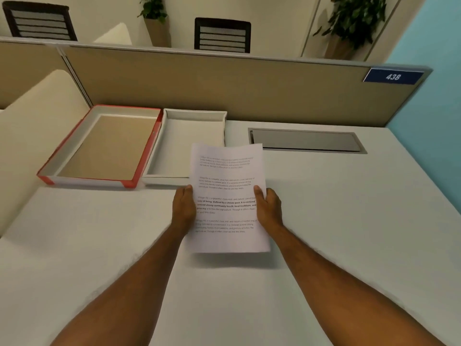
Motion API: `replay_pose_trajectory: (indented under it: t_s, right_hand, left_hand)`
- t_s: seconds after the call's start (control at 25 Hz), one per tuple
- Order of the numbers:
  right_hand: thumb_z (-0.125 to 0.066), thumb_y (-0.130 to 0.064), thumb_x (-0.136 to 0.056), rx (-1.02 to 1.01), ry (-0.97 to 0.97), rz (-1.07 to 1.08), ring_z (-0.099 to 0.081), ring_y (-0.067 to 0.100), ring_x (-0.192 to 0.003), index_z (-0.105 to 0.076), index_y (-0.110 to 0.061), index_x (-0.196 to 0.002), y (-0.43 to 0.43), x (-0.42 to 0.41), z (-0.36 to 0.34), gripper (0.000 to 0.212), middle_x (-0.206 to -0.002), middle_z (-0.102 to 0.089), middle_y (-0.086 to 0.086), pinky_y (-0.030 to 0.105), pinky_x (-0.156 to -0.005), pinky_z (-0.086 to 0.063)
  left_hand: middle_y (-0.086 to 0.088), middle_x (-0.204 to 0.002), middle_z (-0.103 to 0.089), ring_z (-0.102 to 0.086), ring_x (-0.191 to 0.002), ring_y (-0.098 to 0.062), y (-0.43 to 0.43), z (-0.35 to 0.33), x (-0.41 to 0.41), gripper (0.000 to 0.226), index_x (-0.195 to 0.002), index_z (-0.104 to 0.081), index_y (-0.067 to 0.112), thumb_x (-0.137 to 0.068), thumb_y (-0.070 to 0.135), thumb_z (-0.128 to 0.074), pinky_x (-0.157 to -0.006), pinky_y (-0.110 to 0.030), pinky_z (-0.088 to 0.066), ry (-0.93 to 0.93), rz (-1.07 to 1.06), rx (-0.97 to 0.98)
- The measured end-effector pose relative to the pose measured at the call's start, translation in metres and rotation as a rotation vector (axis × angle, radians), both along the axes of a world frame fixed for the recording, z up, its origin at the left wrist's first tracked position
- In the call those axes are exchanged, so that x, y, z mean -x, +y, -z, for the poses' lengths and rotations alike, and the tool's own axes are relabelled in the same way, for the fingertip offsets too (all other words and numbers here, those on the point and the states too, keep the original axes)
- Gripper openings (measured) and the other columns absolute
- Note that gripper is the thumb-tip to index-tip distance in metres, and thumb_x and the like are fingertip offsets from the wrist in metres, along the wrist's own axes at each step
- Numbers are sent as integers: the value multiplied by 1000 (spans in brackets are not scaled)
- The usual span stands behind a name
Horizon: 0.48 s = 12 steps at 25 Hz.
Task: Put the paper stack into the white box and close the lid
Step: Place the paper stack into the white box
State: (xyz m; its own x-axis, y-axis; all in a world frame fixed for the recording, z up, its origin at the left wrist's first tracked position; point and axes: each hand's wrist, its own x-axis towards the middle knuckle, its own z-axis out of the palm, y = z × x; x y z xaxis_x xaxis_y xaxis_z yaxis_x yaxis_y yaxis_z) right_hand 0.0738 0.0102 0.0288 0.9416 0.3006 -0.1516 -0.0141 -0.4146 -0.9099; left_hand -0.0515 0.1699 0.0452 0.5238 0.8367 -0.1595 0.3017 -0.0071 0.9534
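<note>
A printed paper stack (228, 191) hangs above the desk, gripped on both long edges. My left hand (184, 208) holds its left edge and my right hand (268, 208) holds its right edge, thumbs on top. The stack's far left corner overlaps the near right corner of the white box (172, 151), which lies open with nothing inside. To the left of the box, touching it, the red-edged lid (147, 158) lies upside down, its brown inside facing up.
Behind the boxes runs a tan partition (224, 86) with a blue sign reading 438 (393, 76). A grey cable hatch (305, 141) is set in the white desk (349, 221) at the right. A cream panel (37, 116) bounds the left side.
</note>
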Motion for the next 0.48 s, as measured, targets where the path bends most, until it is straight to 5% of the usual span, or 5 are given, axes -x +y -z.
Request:
replay_pose_trajectory:
  t_s: [0.12,0.36,0.48]
  right_hand:
    - [-49,-40,-97,-45,14,25,-63,21,-80,-54,-10,-90,33,4,-14,31,-88,-64,3,33,-70,-53]
    - [-31,-45,-101,-76,151,80,-66,27,-96,-61,-8,-108,119,-35,-40,48,-107,-68,8,39,-84,-54]
    - [-33,-41,-101,-18,159,18,-66,30,-95,-62,-7,-98,158,-71,-38,45,-106,-70,12,40,-82,-53]
  left_hand:
    - [-3,-90,-50,-45,-72,-2,37,-16,0,28,-105,-50,3,-103,24,-32,-57,-7,-38,30,34,-16]
    - [-11,-87,-63,-63,-80,-23,125,-44,-39,38,-96,-54,2,-99,34,-34,-73,-36,-53,38,61,137]
    - [-9,-89,-66,-65,-83,-25,162,-46,-64,36,-103,-54,5,-98,35,-35,-76,-39,-53,80,20,230]
